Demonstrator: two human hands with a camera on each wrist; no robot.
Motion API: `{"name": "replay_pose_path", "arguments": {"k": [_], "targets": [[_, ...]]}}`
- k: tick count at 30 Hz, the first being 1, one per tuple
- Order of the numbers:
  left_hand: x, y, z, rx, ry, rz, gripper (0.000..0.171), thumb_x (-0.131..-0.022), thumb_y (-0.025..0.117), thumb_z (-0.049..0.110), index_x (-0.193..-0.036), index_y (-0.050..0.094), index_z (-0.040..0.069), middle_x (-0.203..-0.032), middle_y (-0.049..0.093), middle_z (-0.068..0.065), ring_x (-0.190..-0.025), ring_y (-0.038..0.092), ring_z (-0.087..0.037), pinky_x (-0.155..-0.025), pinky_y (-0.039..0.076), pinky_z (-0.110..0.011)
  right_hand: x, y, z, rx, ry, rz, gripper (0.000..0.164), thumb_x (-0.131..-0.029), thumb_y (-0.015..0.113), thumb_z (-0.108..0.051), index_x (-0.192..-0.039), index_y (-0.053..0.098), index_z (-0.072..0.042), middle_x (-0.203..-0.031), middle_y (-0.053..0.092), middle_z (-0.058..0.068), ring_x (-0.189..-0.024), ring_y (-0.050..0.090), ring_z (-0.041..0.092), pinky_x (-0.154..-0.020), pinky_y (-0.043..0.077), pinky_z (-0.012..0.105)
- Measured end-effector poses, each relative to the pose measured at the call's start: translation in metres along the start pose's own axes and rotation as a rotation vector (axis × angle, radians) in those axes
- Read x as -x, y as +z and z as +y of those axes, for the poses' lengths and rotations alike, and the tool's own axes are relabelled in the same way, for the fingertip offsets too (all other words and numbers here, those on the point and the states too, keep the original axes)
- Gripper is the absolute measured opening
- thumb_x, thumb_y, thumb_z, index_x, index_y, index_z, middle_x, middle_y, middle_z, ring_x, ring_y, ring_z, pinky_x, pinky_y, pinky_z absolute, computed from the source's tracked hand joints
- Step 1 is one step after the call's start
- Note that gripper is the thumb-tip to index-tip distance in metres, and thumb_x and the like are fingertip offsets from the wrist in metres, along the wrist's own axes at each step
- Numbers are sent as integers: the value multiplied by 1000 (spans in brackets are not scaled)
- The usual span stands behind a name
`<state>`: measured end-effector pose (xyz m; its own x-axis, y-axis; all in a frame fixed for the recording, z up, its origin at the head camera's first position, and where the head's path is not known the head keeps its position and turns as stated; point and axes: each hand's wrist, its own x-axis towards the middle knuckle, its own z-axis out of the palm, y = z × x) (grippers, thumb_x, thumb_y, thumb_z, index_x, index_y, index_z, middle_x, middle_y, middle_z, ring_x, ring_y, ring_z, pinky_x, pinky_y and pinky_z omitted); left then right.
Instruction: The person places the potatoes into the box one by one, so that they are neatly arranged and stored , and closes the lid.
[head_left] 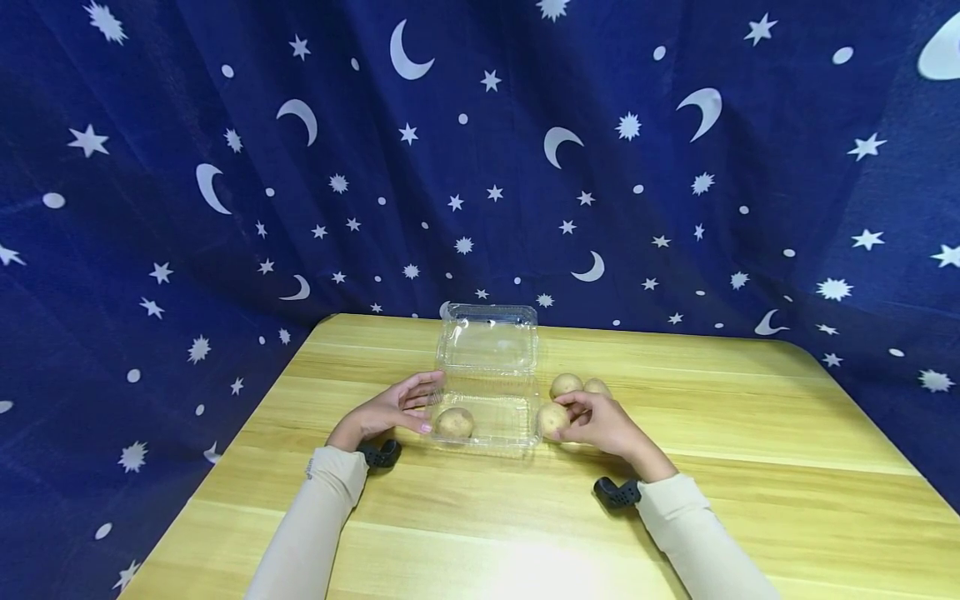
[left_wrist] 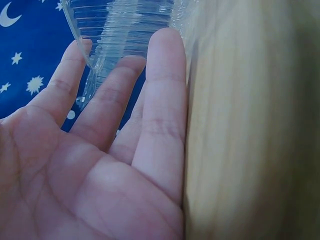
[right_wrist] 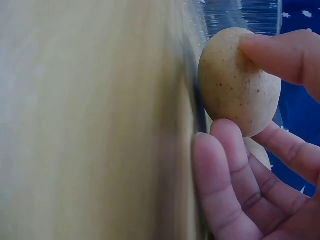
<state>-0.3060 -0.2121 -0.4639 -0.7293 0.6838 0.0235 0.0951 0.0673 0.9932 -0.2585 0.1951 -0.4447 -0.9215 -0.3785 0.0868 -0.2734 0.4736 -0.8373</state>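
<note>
Left hand spread slackly at container — one potato loaded, second potato pinched by right hand, two potatoes left outside.

4 potatoes, 1 clr container, 2 wrist cams, 1 tbl.

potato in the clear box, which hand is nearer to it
Left. The left hand is at the clear box's left side, beside the potato inside; the right hand is by its right side, pinching another potato.
</note>
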Motion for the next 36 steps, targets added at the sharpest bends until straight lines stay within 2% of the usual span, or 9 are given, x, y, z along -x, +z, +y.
{"name": "replay_pose_path", "arguments": {"k": [6,13,19,23,29,36], "targets": [[0,1,1,1,0,0,108,-91,88,14,-169,16,-8,-173,20,-34,-157,24,-56,-124,38,-53,0,-5,-1,14,-13,-3,58,-81,90,-4,-131,66,14,-100,72,14,-82,67,20,-72,58,26],[0,1,3,-2,4,-11,108,-91,87,14,-169,15,-8,-173,19,-35,-158,22,-56,-124,38,-54,1,-12,-2,47,14,24,56,-80,91,-6,-129,69,10,-102,72,12,-83,67,19,-72,57,26],[0,1,2,-1,4,-13,109,-91,88,15,-169,15,-8,-173,18,-35,-158,21,-56,-125,34,-59,2,-18,-4,34,8,31,59,-80,90,-8,-131,68,11,-104,72,13,-86,66,21,-73,56,26],[0,0,1,0,6,-11,109,-91,88,16,-169,14,-8,-173,18,-35,-158,21,-55,-125,35,-59,1,-21,-3,20,11,34,59,-82,89,-8,-133,67,10,-104,72,13,-86,66,21,-72,56,26],[0,0,0,-9,1,-2,107,-91,87,14,-169,16,-7,-173,19,-35,-158,23,-55,-124,38,-54,1,-21,-4,14,-14,51,57,-84,89,-8,-133,67,11,-106,73,14,-88,66,21,-76,57,26],[0,1,0,-14,3,-1,107,-91,87,14,-169,16,-8,-173,20,-35,-157,24,-56,-124,37,-55,0,-17,-4,14,-56,84,53,-85,89,-5,-132,68,10,-102,71,13,-92,71,23,-81,59,27]]}}
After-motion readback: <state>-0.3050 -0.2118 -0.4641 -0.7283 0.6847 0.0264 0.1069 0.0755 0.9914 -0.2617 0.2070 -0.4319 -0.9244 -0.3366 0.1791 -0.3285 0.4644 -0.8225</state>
